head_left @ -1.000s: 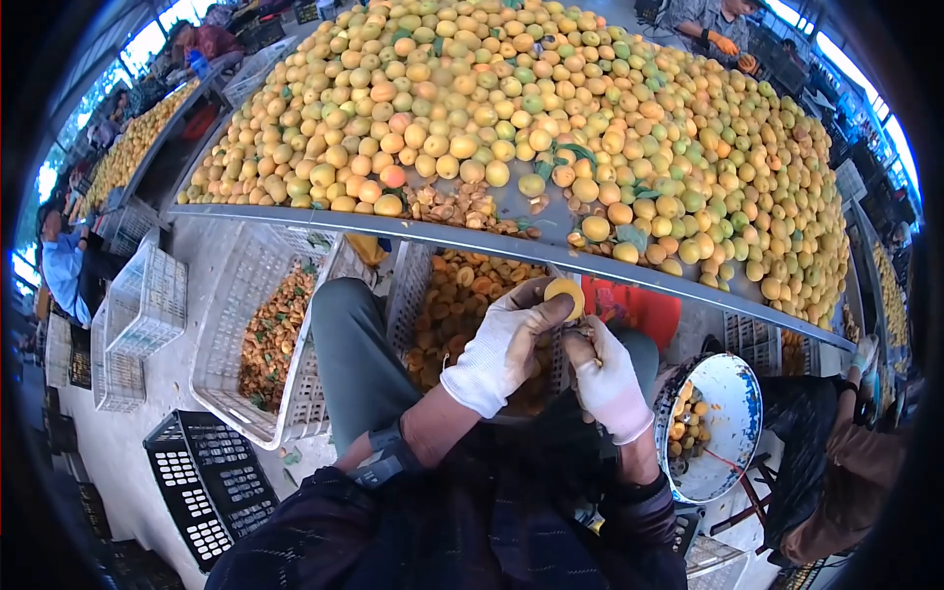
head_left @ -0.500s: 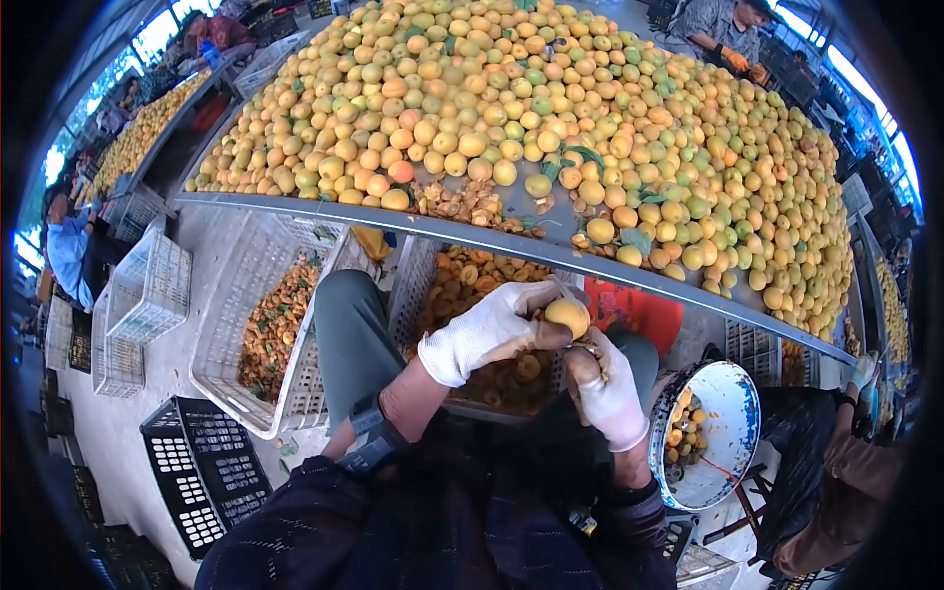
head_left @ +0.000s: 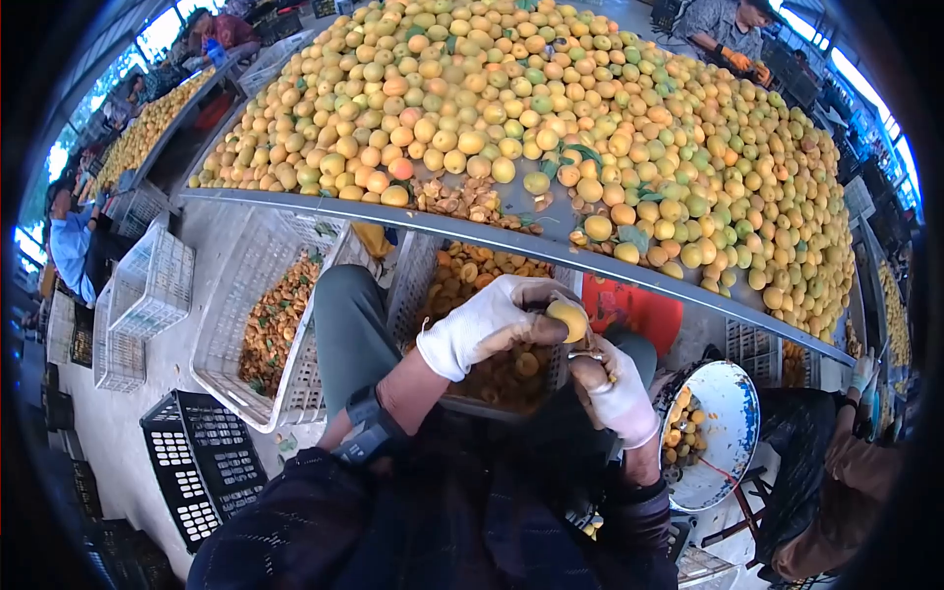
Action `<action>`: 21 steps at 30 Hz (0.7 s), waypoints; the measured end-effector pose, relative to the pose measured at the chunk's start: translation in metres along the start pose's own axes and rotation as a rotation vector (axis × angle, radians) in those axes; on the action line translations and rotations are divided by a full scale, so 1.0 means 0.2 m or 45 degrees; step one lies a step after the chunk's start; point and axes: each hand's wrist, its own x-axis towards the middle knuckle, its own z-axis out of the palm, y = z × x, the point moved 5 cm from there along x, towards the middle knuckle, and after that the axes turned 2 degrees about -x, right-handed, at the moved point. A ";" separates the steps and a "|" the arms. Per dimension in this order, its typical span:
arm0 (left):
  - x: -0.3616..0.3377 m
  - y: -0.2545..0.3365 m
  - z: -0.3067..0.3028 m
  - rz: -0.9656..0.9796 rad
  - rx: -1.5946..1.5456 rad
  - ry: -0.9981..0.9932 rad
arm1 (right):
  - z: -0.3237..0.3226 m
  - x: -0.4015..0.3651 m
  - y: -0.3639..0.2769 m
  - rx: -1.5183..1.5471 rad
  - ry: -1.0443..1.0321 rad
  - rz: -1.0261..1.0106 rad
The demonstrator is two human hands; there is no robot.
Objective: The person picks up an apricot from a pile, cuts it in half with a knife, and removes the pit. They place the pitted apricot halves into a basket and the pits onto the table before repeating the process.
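My left hand, in a white glove, grips a yellow fruit between thumb and fingers. Close against its right side is my right hand, also gloved, its fingers bent together around something small that I cannot make out. Both hands are above a crate of fruit pieces between my knees. Beyond them, many yellow-orange fruits are heaped on a metal-edged table, with a small pile of peelings near its edge.
Left of my knee stands a white crate of scraps, with a black crate below. A red container lies under the table edge. At right are a white bucket with pits and fruit, and another person's leg.
The fruit in my left hand has turned slightly. My right hand has shifted slightly down, its fingertips still near the fruit.
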 end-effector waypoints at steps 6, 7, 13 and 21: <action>-0.02 -0.12 0.11 0.100 -0.715 0.259 | 0.02 -0.01 0.01 0.146 0.040 0.087; -0.02 -0.12 0.10 0.104 -0.629 0.218 | 0.03 -0.02 0.01 0.110 0.050 0.077; -0.06 -0.01 0.00 -0.181 0.126 0.032 | -0.05 -0.04 -0.07 -0.648 -0.111 -0.054; -0.04 -0.13 0.12 -0.190 -0.962 0.128 | -0.11 0.05 -0.27 0.772 0.301 -0.511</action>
